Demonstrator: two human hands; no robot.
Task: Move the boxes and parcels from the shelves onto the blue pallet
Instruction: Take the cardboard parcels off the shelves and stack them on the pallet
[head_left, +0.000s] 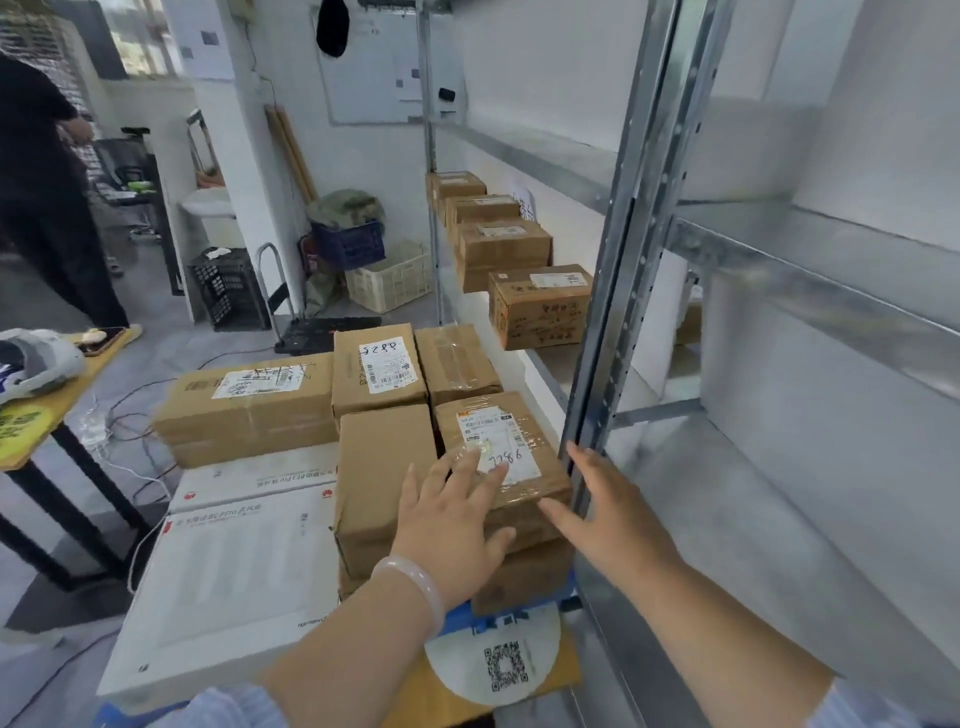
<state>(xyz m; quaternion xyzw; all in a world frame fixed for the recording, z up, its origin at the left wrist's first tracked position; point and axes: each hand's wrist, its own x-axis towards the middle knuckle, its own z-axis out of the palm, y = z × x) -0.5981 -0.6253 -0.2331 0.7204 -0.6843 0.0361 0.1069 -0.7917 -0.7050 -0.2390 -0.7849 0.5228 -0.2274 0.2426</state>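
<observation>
A small taped brown box (514, 415) with a white label sits on top of the stack on the blue pallet (470, 613). My left hand (452, 519) lies flat over its near left edge with fingers spread. My right hand (597, 504) is spread beside its right end, against the shelf post (623, 270); neither hand grips it. Other brown boxes (249, 400) and flat white cartons (239, 566) fill the pallet. On the metal shelf, several brown boxes (540, 306) stand in a row.
A person in dark clothes (47, 197) stands at far left. A wooden table (78, 374) with a cloth and a phone is on the left. Crates (384, 280) and a folded trolley (311, 327) sit by the far wall. Cables lie on the floor.
</observation>
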